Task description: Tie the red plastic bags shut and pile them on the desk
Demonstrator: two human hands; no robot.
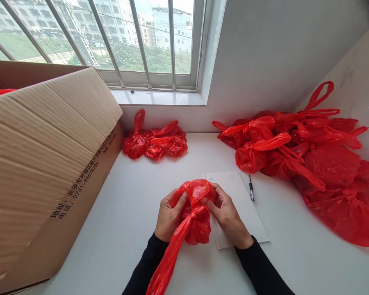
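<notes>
Between my two hands is a red plastic bag (198, 231), bunched round and knotted, with its long twisted handle trailing toward me at the lower left. My left hand (168, 215) grips its left side, thumb pressed on the plastic. On the other side my right hand (229, 215) pinches the bag near its knot with thumb and fingers. What the bag contains is hidden by the plastic. A sheaf of white paper (246, 221) lies partly under my right hand, and a black pen (251, 189) rests along its right edge.
A large open cardboard box (49, 135) stands at the left, with some red plastic (1, 92) inside. Several small tied red bags (155, 141) sit by the wall below the barred window (160, 45). At the right, a big heap of red bags (329, 159) covers the white table's (126, 196) corner.
</notes>
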